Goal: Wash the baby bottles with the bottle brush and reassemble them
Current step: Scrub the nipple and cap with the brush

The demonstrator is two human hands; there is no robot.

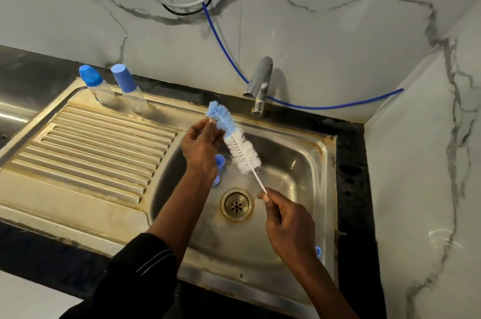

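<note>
While the right hand [289, 225] pinches the thin white wire stem of the bottle brush [234, 136] between thumb and curled fingers, the left hand [200, 144] has its curled fingertips closed on the blue bristles at the far end. The brush slants above the sink [299, 162] basin, a fluffy cylinder that is pale blue at the tip and white lower down. Two baby bottles [97, 87] stand at the far left corner of the ribbed drainboard [99, 141], just beside each other. Both have clear plastic bodies; one wears a rounded blue cap and the other a plain cylindrical one. A small blue cap [220, 162] lies in the basin near the left wrist, partly hidden. The round drain [236, 204] is a brassy ring with small holes. The sink is dull, stained stainless steel set into a dark speckled tabletop [348, 162]. A chrome tap [260, 84] rises at the far edge. A blue hose [223, 42] loops down the glossy white wall [338, 32], which is veined with grey like marble. A black sleeve [140, 266] covers the left forearm.
</note>
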